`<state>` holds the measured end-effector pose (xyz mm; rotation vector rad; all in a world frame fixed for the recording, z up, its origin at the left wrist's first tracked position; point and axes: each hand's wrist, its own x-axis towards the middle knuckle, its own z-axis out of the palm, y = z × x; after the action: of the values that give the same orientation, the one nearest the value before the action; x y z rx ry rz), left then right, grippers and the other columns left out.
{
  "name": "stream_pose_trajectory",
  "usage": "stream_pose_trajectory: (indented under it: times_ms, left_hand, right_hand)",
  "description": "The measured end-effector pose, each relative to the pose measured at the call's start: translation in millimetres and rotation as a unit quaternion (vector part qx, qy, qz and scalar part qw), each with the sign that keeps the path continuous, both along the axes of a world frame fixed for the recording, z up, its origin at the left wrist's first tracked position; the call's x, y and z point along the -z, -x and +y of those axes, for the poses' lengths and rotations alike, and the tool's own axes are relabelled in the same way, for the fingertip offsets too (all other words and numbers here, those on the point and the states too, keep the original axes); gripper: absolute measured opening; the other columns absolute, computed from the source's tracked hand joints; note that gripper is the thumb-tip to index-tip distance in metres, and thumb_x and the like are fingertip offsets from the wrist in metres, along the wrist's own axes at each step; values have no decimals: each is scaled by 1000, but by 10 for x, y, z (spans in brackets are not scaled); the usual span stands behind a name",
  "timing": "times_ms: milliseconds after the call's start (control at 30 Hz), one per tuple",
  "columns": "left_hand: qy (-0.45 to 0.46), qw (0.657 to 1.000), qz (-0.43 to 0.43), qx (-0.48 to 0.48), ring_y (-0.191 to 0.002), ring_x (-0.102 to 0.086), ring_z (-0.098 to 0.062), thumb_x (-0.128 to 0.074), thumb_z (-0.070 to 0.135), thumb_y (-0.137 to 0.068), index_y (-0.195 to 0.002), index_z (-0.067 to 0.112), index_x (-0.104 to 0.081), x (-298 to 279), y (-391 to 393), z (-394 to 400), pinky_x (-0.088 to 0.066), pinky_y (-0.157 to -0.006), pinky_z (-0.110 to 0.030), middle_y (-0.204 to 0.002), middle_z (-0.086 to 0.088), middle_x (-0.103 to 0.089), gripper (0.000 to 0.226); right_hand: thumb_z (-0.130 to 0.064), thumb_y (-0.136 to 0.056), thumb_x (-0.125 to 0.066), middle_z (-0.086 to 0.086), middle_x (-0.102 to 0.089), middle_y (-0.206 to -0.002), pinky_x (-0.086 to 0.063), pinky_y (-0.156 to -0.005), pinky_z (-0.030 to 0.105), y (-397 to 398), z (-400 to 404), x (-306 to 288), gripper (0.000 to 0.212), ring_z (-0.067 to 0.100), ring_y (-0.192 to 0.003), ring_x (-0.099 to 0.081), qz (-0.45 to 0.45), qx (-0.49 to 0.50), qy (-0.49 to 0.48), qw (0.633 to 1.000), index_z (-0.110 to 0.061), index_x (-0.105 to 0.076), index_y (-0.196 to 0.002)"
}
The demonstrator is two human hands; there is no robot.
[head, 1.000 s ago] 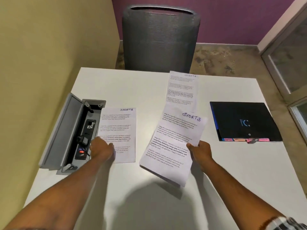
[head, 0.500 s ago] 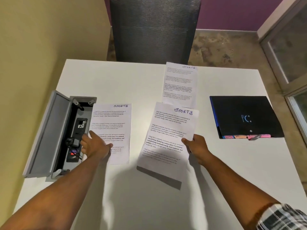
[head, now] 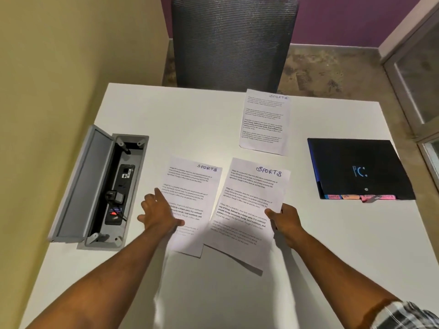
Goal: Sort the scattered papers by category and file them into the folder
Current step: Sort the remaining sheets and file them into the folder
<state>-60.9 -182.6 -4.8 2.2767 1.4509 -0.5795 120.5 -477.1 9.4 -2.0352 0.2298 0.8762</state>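
Three printed sheets headed "SPORTS" are on the white table (head: 213,293). My left hand (head: 160,216) presses flat, fingers spread, on the left sheet (head: 190,198). My right hand (head: 286,222) pinches the right edge of the middle sheet (head: 249,210), which overlaps the left sheet's lower right corner. A third sheet (head: 264,122) lies flat further back. A black folder (head: 356,169) with coloured tabs along its near edge lies shut at the right.
An open grey cable box (head: 95,188) with a power strip and plug is set into the table at the left, its lid standing up. A grey mesh chair (head: 234,41) stands beyond the far edge. A yellow wall runs along the left.
My left hand has slid the left sheet rightward toward the middle one. My right hand has lowered the middle sheet so it now overlaps the left sheet.
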Motion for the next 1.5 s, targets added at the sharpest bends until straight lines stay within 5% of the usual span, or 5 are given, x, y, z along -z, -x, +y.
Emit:
stream_pose_trajectory:
  times_ms: [233, 433, 633, 1000, 1500]
  left_hand:
    - [41, 997, -15, -68, -125, -44, -38, -100, 43, -36, -138, 14, -28, 88, 216, 31, -42, -95, -52, -130, -17, -48, 128]
    - [131, 957, -184, -182, -89, -60, -29, -87, 12, -71, -123, 15, -37, 44, 503, -123, -48, -74, -35, -103, -7, -61, 72]
    - [181, 915, -315, -173, -96, -67, -25, -63, 12, -94, -112, 26, -56, -115, 732, -252, -56, -88, -42, -107, -1, -70, 24]
    - [321, 816, -446, -177, -98, -73, -21, -72, 10, -89, -119, 20, -59, -730, 962, -433, -59, -85, -46, -110, -2, -75, 34]
    - [292, 859, -414, -68, -111, -62, -12, -71, 18, -90, -132, 20, -46, -978, 758, -867, -51, -94, -34, -122, 5, -64, 48]
  right_hand:
    - [-5, -95, -67, 8, -71, -115, -50, -83, 29, 116, -120, -110, 35, 17, -90, -65, -4, 15, -10, 1000, -6, -65, -130]
    - [-5, -96, -65, 3, -71, -111, -51, -85, 32, 162, -206, -151, 33, 16, -90, -66, -28, 2, 7, 1000, -9, -66, -129]
    - [-7, -97, -63, 8, -72, -114, -50, -87, 34, 326, -343, -166, 32, 25, -97, -65, -40, -7, 26, 999, -9, -67, -128]
    - [-2, -96, -61, 7, -73, -107, -54, -77, 31, 631, -522, -382, 27, 20, -88, -68, -35, 24, -9, 999, -10, -69, -121]
    - [-7, -101, -57, -1, -79, -104, -58, -69, 27, 940, -268, -869, 24, 18, -90, -76, 7, -57, -154, 986, -14, -69, -120]
